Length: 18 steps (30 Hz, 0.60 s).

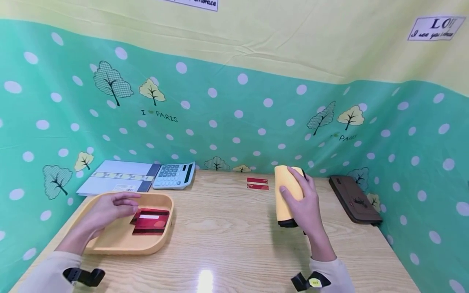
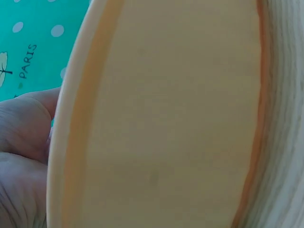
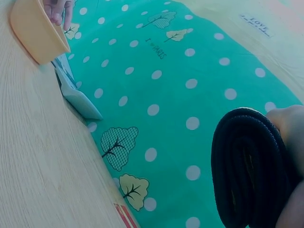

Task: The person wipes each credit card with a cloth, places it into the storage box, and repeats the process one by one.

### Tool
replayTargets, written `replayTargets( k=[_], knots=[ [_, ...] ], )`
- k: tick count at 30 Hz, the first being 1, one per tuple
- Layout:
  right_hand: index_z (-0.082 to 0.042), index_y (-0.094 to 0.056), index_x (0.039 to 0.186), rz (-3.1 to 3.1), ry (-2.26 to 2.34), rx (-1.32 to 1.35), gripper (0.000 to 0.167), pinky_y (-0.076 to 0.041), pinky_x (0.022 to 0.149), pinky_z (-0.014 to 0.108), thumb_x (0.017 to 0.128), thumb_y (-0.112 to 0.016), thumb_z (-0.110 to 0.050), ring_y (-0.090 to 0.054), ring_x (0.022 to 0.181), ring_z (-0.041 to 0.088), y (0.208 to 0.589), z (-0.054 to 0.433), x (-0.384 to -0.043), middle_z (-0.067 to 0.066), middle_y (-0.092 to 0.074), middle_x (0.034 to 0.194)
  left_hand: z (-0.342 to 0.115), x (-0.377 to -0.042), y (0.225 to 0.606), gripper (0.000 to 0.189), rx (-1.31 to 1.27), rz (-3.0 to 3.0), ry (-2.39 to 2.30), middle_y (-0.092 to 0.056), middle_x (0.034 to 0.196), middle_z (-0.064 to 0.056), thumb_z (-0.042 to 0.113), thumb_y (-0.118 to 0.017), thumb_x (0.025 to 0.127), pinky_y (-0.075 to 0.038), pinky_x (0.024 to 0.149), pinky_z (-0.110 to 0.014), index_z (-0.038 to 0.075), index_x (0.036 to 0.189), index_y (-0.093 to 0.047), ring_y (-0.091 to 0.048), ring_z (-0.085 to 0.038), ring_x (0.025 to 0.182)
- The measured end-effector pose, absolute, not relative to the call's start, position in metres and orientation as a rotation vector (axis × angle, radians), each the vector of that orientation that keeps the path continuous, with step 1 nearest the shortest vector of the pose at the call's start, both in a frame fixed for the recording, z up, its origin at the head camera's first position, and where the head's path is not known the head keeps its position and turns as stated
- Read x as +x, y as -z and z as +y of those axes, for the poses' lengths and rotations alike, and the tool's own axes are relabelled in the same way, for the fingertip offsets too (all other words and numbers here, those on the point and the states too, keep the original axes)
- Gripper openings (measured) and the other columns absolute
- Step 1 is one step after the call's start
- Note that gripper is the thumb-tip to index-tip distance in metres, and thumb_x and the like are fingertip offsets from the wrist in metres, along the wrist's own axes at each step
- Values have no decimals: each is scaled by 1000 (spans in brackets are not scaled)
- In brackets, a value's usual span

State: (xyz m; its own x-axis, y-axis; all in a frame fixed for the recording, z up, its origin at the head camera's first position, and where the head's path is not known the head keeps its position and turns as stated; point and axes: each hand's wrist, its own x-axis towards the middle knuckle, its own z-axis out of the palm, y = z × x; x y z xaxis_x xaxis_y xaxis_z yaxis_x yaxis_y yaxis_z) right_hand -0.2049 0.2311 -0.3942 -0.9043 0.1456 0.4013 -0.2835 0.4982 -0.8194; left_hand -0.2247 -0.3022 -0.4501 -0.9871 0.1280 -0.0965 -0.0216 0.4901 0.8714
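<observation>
My right hand (image 1: 307, 203) grips a folded yellow cloth (image 1: 283, 199) with a black side, raised over the right half of the table. The thumb lies across its yellow face. Seen end-on in the right wrist view, the cloth (image 3: 247, 166) shows thick, dark, rolled layers. My left hand (image 1: 108, 213) hovers over an orange-yellow tray (image 1: 146, 249), its fingers loosely bent with nothing in them. Inside the tray, several red cards (image 1: 152, 221) overlap at the right end. In the left wrist view the tray wall (image 2: 166, 118) covers much of that hand.
Behind the tray lie a blue-white folder (image 1: 117, 176) and a light blue calculator (image 1: 174, 176). Two red strips (image 1: 257, 183) lie at the table's back. A dark brown zipped case (image 1: 355, 199) sits at the right edge. A green dotted curtain (image 1: 220, 134) closes the back and sides.
</observation>
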Motion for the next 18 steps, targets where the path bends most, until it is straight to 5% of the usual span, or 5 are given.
replayTargets(
  k=[7, 18],
  knots=[
    [-35, -55, 148, -2329, -1340, 83, 56, -53, 72, 26, 97, -73, -24, -55, 98, 24, 394, 238, -206, 10, -45, 146, -280, -238, 430, 54, 172, 2587, -1470, -66, 134, -24, 20, -70, 99, -61, 91, -19, 0, 146, -54, -71, -13, 109],
    [-36, -53, 150, -2335, -1263, -15, 56, -49, 81, 27, 98, -72, -26, -52, 107, 24, 403, 268, -204, 14, -42, 149, -185, -288, 391, 45, 503, 2530, -1523, -71, 124, -19, 9, -72, 95, -63, 89, -21, 1, 138, -62, -70, -23, 111]
  ],
)
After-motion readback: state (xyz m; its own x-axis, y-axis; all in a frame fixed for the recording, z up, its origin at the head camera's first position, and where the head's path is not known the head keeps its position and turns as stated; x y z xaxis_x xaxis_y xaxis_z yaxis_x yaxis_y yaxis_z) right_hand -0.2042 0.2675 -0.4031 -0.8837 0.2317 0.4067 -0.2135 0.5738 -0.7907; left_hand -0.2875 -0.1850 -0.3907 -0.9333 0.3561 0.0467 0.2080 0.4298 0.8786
